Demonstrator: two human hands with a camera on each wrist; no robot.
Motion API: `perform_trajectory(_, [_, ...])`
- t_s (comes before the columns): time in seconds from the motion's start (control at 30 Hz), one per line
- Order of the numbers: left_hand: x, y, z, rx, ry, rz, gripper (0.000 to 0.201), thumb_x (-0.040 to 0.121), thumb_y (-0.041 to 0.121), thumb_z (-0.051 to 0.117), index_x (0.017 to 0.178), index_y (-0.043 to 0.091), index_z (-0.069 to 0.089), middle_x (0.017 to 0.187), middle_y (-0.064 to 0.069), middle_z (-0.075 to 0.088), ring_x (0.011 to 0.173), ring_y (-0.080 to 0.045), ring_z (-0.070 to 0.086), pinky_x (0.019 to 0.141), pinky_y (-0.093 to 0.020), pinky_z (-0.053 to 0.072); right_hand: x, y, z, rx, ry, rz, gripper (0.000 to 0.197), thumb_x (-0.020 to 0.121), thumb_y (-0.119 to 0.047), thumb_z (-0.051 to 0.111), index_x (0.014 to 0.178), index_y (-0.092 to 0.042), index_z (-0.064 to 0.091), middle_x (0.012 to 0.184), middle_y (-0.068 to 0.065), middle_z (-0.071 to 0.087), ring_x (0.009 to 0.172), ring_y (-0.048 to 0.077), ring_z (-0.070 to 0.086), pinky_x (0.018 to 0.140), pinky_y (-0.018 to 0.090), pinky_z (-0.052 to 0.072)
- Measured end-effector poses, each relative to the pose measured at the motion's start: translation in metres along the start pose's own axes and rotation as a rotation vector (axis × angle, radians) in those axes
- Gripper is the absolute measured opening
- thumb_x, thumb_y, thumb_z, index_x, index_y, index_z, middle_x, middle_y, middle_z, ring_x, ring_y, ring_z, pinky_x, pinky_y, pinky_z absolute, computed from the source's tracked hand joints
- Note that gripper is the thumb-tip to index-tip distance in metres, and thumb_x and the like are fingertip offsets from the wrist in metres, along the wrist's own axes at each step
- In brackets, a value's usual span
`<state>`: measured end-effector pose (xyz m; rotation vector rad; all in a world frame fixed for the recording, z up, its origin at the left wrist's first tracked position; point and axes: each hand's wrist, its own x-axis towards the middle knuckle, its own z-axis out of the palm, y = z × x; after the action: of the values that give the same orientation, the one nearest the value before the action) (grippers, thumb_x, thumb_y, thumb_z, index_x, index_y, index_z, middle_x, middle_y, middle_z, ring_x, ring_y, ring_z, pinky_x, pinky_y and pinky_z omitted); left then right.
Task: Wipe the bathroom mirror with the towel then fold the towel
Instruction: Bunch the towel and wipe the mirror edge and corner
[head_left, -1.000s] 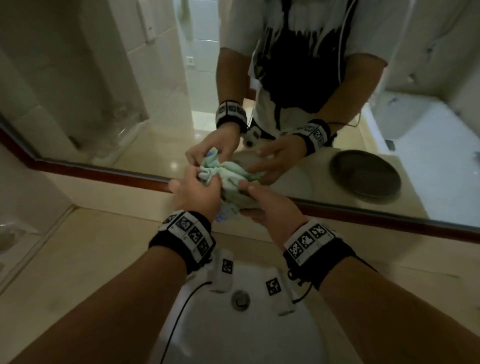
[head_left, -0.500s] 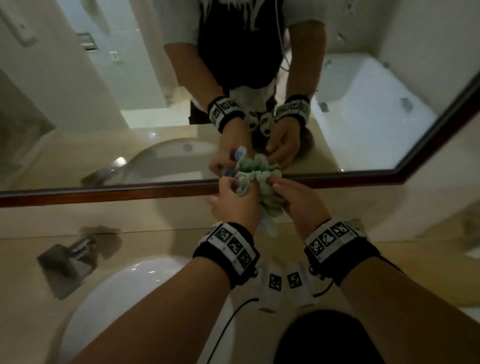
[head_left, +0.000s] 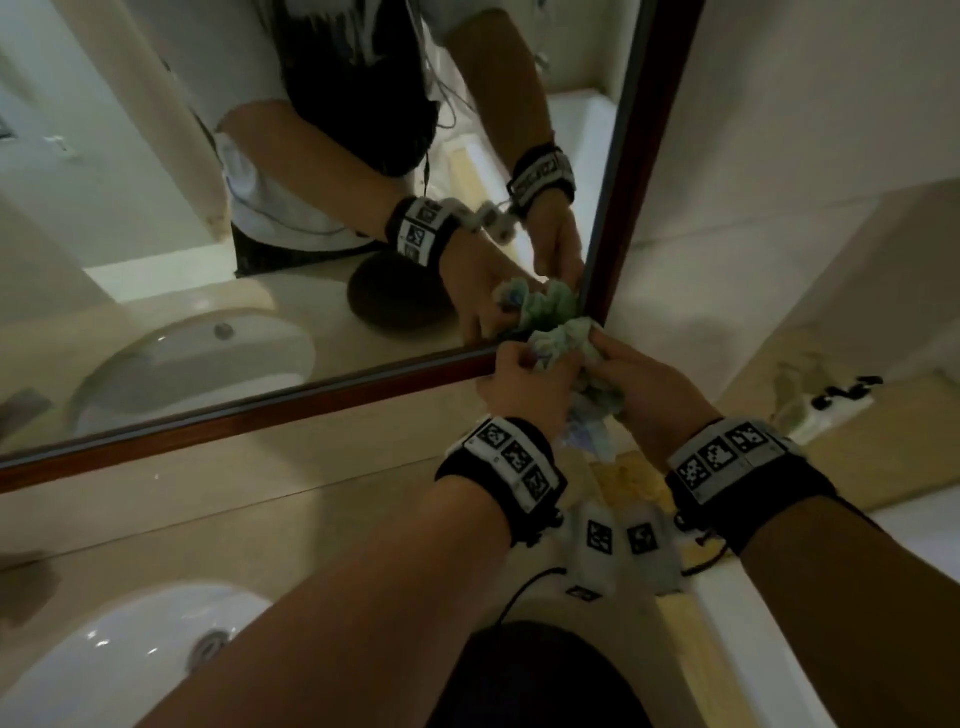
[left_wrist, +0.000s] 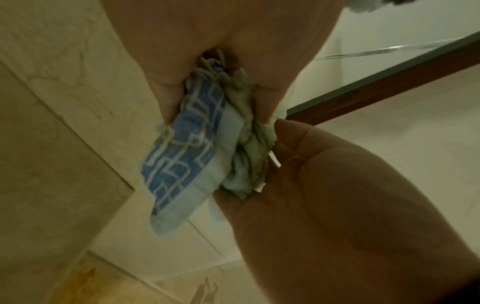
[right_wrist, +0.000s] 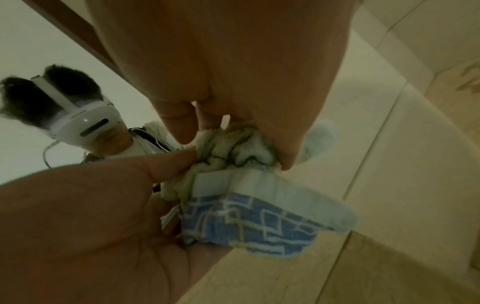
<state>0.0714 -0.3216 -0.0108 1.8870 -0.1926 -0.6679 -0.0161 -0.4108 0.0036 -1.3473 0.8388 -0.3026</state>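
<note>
Hands first, since they're closest: both have slid along the bottom of the mirror, from over the sink a second ago to the lower right corner of the frame now. The left hand and right hand sit side by side, knuckles toward the camera, wrists level, and both are clamped on the same bunched-up pale green terry towel with a blue-and-white patterned band.

The wrist views show the grip better: left fingers curl round one side of the wad, and the right hand's thumb and fingers pinch the other side, with the blue band hanging loose underneath.

Just past the knuckles, the top of the wad is pushed up against the dark red-brown wooden mirror frame, right where the bottom and right rails meet. Whether it actually touches the bathroom mirror glass is hard to call.

So the guess is the bottom-edge pass has about run out of mirror, leaving the right side or upper glass. Folding hasn't started; the towel's crumpled.

Off to the lower left sits the white ceramic sink in the beige stone counter.
</note>
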Motion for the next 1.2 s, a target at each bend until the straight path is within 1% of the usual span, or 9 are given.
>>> perform_trajectory(0.1, [0.000,-0.009,-0.014,-0.050,-0.034,0.015,0.037,0.077,0.052,0.077,0.104,0.035,0.058,0.119,-0.008,0.061,0.090,-0.022,0.067,0.060,-0.025,0.055,0.001,0.001,0.010,0.020,-0.027,0.007,0.050,0.099,-0.017,0.058,0.148,-0.022,0.048,0.141,-0.001,0.056,0.125,0.022,0.057,0.110,0.044,0.047])
perform_trajectory(0.23, [-0.002,-0.014,-0.055,-0.119,-0.028,0.003,0.036,0.078,0.042,0.079,0.106,0.036,0.057,0.117,-0.005,0.065,0.091,-0.023,0.071,0.075,-0.038,0.064,-0.004,-0.004,0.037,-0.067,-0.181,-0.019,0.036,0.094,-0.008,0.060,0.113,-0.035,0.073,0.115,-0.006,0.074,0.110,0.019,0.069,0.104,0.046,0.052])
perform_trajectory(0.3, [-0.008,-0.011,-0.076,-0.109,-0.081,0.023,0.050,0.074,0.038,0.079,0.116,0.038,0.053,0.119,-0.002,0.066,0.097,-0.023,0.070,0.081,-0.043,0.064,-0.006,-0.007,0.047,-0.145,-0.190,-0.108,0.039,0.090,-0.010,0.068,0.124,-0.030,0.071,0.120,-0.007,0.074,0.112,0.017,0.069,0.102,0.046,0.053])
perform_trajectory(0.4, [-0.023,-0.004,-0.100,-0.010,-0.118,0.128,0.065,0.075,0.029,0.081,0.128,0.038,0.045,0.118,0.006,0.064,0.101,-0.015,0.066,0.079,-0.031,0.060,-0.011,-0.017,0.057,-0.259,-0.115,-0.271,0.045,0.088,-0.020,0.076,0.131,-0.026,0.064,0.121,-0.006,0.071,0.111,0.016,0.067,0.099,0.044,0.055])
perform_trajectory(0.5, [-0.035,-0.005,-0.119,0.022,-0.115,0.252,0.070,0.079,0.024,0.083,0.129,0.044,0.037,0.124,0.012,0.059,0.109,-0.009,0.061,0.083,-0.024,0.054,-0.021,-0.025,0.068,-0.238,-0.002,-0.342,0.042,0.081,-0.027,0.082,0.115,-0.030,0.059,0.111,-0.002,0.071,0.101,0.017,0.069,0.090,0.048,0.058])
perform_trajectory(0.67, [-0.041,-0.018,-0.164,0.022,0.139,0.393,0.063,0.073,0.033,0.088,0.113,0.041,0.040,0.120,0.001,0.063,0.104,-0.015,0.066,0.082,-0.036,0.061,-0.032,-0.039,0.116,-0.203,-0.098,-0.448,0.042,0.086,-0.025,0.076,0.126,-0.024,0.063,0.121,-0.007,0.067,0.112,0.013,0.064,0.097,0.045,0.056])
perform_trajectory(0.77, [-0.045,-0.024,-0.198,0.046,0.262,0.439,0.049,0.072,0.034,0.085,0.105,0.039,0.049,0.108,-0.003,0.067,0.098,-0.024,0.068,0.080,-0.049,0.060,-0.037,-0.044,0.156,-0.197,-0.158,-0.447,0.060,0.075,-0.042,0.071,0.132,-0.028,0.062,0.129,-0.008,0.065,0.118,0.014,0.062,0.099,0.046,0.055])
perform_trajectory(1.07, [-0.049,-0.074,-0.343,0.058,0.417,0.381,0.033,0.086,0.017,0.076,0.093,0.041,0.055,0.097,0.015,0.069,0.087,0.003,0.066,0.073,-0.018,0.054,-0.065,-0.029,0.313,-0.191,-0.395,-0.363,0.055,0.072,-0.041,0.065,0.127,-0.037,0.061,0.134,-0.010,0.061,0.121,0.015,0.060,0.105,0.048,0.050])
perform_trajectory(1.2, [-0.042,-0.108,-0.430,0.081,0.486,0.254,0.025,0.083,0.026,0.077,0.091,0.037,0.055,0.098,0.007,0.069,0.089,-0.012,0.067,0.077,-0.036,0.057,-0.082,-0.017,0.403,-0.194,-0.495,-0.286,0.046,0.067,-0.044,0.067,0.111,-0.056,0.064,0.135,-0.013,0.060,0.123,0.015,0.059,0.106,0.047,0.049])
